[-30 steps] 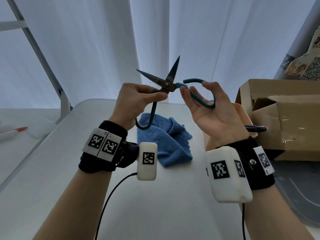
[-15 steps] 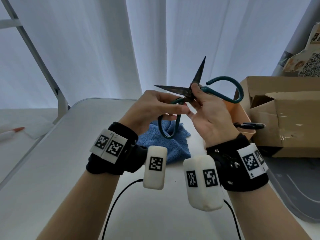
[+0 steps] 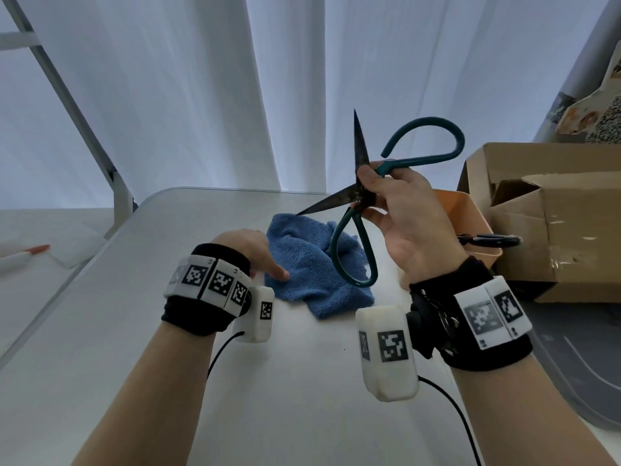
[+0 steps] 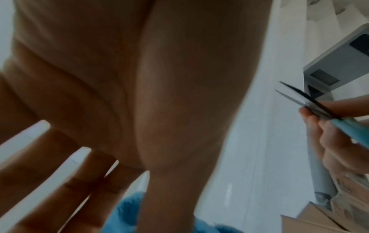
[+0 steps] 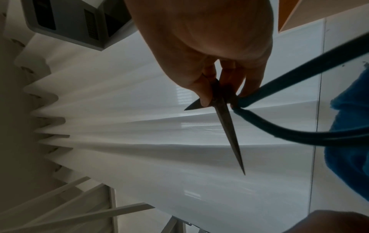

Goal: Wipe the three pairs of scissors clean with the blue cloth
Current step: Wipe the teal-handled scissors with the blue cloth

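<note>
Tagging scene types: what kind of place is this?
Probably an indoor makeshift recording setup, not a real workshop: a plain white folding-style table, pale curtains as backdrop, and an open cardboard box at the table's right side.

The right hand (image 3: 408,223) is raised, palm toward the head camera, with thumb and fingers (image 5: 205,96) pinching the scissors (image 3: 361,196) at the pivot. Its forearm rises from the lower right, and the wrist carries a black band with white marker blocks. The left hand (image 3: 248,250) is held low and palm down, fingers (image 4: 66,186) straight and spread, holding nothing; one fingertip reaches the edge of the cloth (image 3: 312,274). Its forearm comes in from the lower left, banded the same way.
</note>
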Tool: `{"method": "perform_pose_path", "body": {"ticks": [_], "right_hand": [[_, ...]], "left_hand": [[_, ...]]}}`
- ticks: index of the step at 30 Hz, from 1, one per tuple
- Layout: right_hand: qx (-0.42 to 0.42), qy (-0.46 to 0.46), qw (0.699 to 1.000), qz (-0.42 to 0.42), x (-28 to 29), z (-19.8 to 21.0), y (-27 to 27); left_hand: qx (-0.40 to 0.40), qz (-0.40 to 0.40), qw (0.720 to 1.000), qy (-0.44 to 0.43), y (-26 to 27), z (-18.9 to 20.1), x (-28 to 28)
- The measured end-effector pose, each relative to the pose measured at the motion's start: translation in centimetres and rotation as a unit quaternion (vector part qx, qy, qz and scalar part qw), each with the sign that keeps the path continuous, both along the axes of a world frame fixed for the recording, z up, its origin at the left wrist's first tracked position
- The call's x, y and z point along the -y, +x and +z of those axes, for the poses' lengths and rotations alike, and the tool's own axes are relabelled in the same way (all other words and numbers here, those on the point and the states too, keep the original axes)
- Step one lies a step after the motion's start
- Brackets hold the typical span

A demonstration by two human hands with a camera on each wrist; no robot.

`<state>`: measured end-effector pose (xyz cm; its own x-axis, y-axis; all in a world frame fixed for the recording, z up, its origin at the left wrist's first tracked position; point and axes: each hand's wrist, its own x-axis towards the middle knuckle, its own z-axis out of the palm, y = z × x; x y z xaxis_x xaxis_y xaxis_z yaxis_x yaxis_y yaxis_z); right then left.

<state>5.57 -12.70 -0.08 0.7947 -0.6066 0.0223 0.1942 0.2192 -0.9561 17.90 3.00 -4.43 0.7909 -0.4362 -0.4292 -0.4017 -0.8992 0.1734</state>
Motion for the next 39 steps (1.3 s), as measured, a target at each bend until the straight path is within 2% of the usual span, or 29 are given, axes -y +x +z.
{"method": "perform_pose_path", "body": {"ticks": [4,7,9,11,14,19,22,24,26,28,33,39], "right_hand": [[-0.002,-0.014,1.0,0.022,-0.3,0.2,-0.2],[-0.005,-0.016,0.999,0.033,-0.3,0.5,-0.4],[-0.011,-0.027,0.999,0.039,-0.3,0.7,-0.5],[-0.021,-0.05,0.997,0.049,-0.2,0.9,-0.6],[-0.042,-0.085,0.994,0.059,-0.2,1.0,-0.7],[-0.06,-0.128,0.988,0.063,-0.3,0.8,-0.8],[-0.052,-0.131,0.988,0.069,-0.3,0.7,-0.8],[-0.047,-0.13,0.988,0.067,-0.4,0.7,-0.8],[-0.041,-0.133,0.989,0.057,-0.3,0.7,-0.7],[-0.035,-0.145,0.988,0.047,-0.3,0.6,-0.7],[-0.02,-0.16,0.985,0.061,-0.5,0.4,-0.8],[-0.045,-0.168,0.979,0.104,-0.1,0.7,-1.0]], "left_hand": [[-0.009,0.003,0.999,-0.045,0.3,-0.3,0.3],[-0.039,0.046,0.984,-0.167,0.9,0.3,0.1],[-0.042,0.077,0.951,-0.296,0.9,1.4,0.0],[-0.046,0.093,0.905,-0.413,0.4,2.8,0.0],[-0.083,0.071,0.846,-0.521,-0.8,4.7,0.0],[-0.207,0.048,0.756,-0.619,-2.1,5.9,0.4],[-0.279,0.051,0.719,-0.635,-2.4,5.8,1.1],[-0.314,0.053,0.705,-0.634,-2.5,5.6,1.2],[-0.342,0.042,0.699,-0.626,-2.5,5.4,1.2],[-0.345,0.043,0.711,-0.611,-2.5,5.1,1.3],[-0.232,0.045,0.786,-0.571,-2.9,4.6,2.0],[-0.142,0.045,0.802,-0.579,-3.3,4.9,2.3]]}}
